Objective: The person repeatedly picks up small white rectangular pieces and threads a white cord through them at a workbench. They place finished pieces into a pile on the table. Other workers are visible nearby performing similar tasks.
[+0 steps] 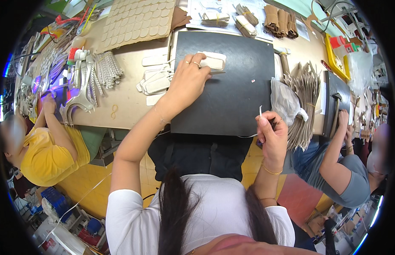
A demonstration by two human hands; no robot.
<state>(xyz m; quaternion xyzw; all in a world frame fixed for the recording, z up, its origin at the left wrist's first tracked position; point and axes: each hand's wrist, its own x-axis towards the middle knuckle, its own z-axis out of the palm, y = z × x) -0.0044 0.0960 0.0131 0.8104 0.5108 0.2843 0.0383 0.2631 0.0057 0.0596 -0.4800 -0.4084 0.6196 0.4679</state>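
Pressing down on a small white padded piece [213, 61], our left hand [187, 80] lies flat over it with fingers curled at its near edge, at the far side of the black mat [231, 97] that covers the middle of the bench [125, 102]. Our right hand [272, 136] hovers off the mat's near right corner, thumb and fingers pinched on a thin white strand [260, 114] that stands up from the grip and trails off leftward.

We judge the piece light and soft, likely to slide on the smooth mat, so holding it flat from above near one end seems the safest grip (the strand looks limp and best pinched close to its tip).

Just left of the mat a loose stack of similar white pieces [155, 80] lies on the bench. A clear plastic bag [284, 100] and a fan of brown card strips [306, 95] sit along the mat's right edge. A co-worker in yellow [51, 148] works at the bench's left end, another in grey [346, 170] at its right.
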